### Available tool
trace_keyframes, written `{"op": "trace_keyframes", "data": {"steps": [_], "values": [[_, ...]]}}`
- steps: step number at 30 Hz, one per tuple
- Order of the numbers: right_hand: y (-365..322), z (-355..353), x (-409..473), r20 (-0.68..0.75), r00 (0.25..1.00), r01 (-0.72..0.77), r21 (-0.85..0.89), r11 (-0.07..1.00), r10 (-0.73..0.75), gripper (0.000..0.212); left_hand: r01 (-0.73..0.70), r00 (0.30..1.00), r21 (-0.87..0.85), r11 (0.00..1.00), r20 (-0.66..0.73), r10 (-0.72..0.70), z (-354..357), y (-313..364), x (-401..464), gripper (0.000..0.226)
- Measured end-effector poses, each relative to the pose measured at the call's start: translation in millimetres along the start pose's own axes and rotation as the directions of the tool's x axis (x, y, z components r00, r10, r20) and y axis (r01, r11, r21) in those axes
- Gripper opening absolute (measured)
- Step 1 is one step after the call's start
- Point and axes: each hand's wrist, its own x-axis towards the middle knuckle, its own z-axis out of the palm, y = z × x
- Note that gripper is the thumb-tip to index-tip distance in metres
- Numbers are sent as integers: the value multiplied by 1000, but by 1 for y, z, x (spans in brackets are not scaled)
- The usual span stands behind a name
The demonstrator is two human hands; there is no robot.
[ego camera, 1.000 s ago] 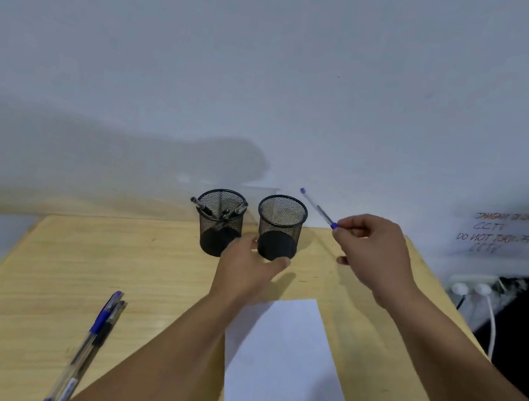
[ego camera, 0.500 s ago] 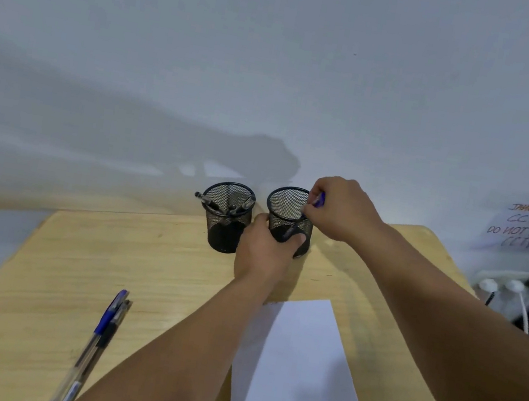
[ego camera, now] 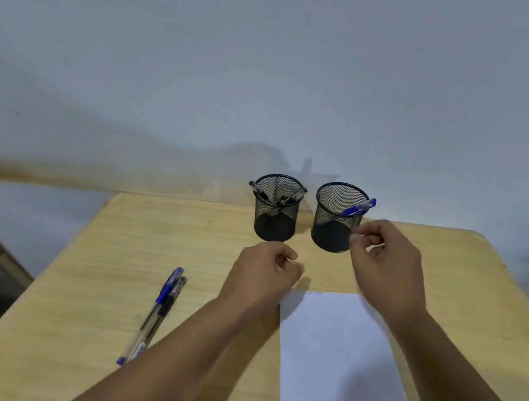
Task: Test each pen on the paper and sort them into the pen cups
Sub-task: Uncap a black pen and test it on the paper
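Beside right cup (ego camera: 336,218), empty curled fingers (ego camera: 362,238).

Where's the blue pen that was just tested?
In the head view, the blue pen leans inside the right mesh cup at the desk's far edge, just beyond the right hand.

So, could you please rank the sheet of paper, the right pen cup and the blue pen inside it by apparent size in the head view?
1. Sheet of paper, clearly largest, though also nearest the camera.
2. Right pen cup.
3. Blue pen in that cup, smallest; only its upper part shows clearly.
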Motion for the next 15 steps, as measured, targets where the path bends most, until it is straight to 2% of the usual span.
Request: {"op": "trace_keyframes", "data": {"steps": [3,5,7,9,15], "values": [[-12,27,-39,177,984,-18,27,999,13,7,-1,999,122,993,-38,5,-36,-23,-24,12],[-23,46,-62,341,940,4,34,999,-15,11,1,999,213,977,-43,9,-61,-42,-30,13],[-38,63,-85,522,849,70,30,997,-76,16,-18,999,299,954,-20,25,-85,-61,-32,19],[-51,78,-103,643,748,204,11,979,-163,24,-59,998,345,937,23,54,-107,-75,-31,25],[-78,114,-130,757,554,553,-23,833,-347,38,-225,964,372,900,220,150,-147,-102,-23,26]]}}
